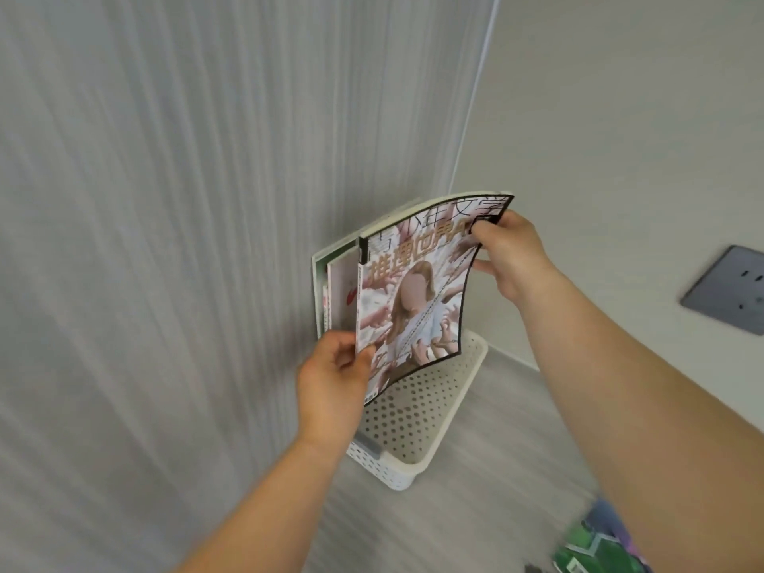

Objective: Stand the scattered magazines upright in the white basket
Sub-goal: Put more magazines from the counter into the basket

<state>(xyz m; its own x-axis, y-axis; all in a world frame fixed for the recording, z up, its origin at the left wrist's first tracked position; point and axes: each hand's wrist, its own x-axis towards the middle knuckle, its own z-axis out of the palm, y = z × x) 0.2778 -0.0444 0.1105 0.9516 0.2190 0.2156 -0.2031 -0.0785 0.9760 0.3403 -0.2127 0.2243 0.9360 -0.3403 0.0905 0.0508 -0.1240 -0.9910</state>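
2 bare hands held 1 magazine (413, 295) upright over the mouth of the white basket (417, 423), which sat on the grey floor (475, 510) just beside a ribbed grey wall covering (165, 241). The left hand (335, 378) pinched the lower corner by the spine, thumb on the cover. The right hand (512, 258) gripped the top outer corner, thumb in front and fingers behind, and the cover bowed between the 2 grips. Whether the magazine's lower edge touched the basket could not be told. Behind it, at the basket's far end, at least 2 other magazines (337, 283) stood upright against the wall covering, their lower parts hidden. Well apart, at the lower right, a green magazine (595, 547) lay on the floor, partly covered by the right forearm. On the right wall sat a grey socket plate (727, 289).
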